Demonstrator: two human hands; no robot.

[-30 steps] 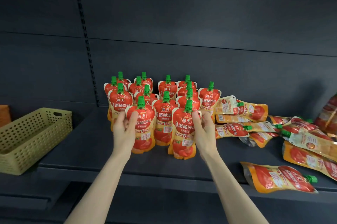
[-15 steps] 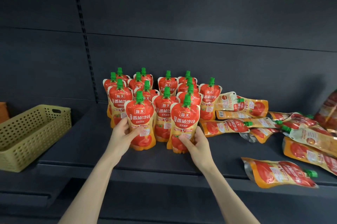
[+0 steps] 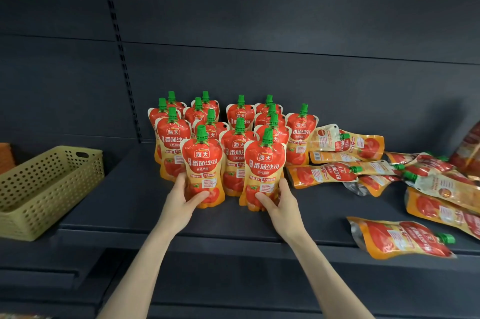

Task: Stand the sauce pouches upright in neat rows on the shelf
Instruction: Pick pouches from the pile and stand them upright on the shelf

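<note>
At shelf (image 3: 124, 204) front, 12 o'clock: left hand (image 3: 181, 200) grips one upright tomato-sauce pouch (image 3: 204, 162), right hand (image 3: 283, 205) its neighbour pouch (image 3: 265, 165), fingers curled round bases. Probably soft, slump-prone; hold low.

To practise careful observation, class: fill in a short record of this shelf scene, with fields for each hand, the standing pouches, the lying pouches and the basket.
left hand: grips the lower part of the left front pouch, upright
right hand: grips the lower part of the right front pouch, upright
standing pouches: clustered behind the front two, green caps up
lying pouches: scattered flat on the shelf, to the right
basket: yellow, far left, apart from the pouches
</note>
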